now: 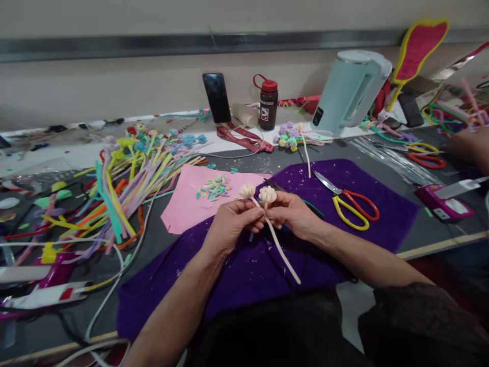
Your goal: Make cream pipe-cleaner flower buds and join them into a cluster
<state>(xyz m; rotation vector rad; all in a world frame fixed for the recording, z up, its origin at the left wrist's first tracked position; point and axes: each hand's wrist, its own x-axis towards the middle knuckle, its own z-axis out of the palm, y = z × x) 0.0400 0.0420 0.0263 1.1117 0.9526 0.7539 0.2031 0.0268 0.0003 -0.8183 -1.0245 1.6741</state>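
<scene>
My left hand [231, 224] and my right hand [292, 214] meet over a purple cloth [237, 275]. Together they pinch two cream pipe-cleaner flowers [267, 194] by their stems, just below the curled heads. One cream stem [284, 257] trails down and to the right over the cloth. The second flower head [247, 190] sits just left of the first, above my left fingers.
Red-and-yellow scissors [353, 204] lie on the cloth to the right. A pink sheet [187, 204] with small cut bits lies behind my left hand. A heap of coloured pipe cleaners [126, 188] fills the left. A kettle [349, 92], bottle [268, 103] and phone [217, 97] stand at the back.
</scene>
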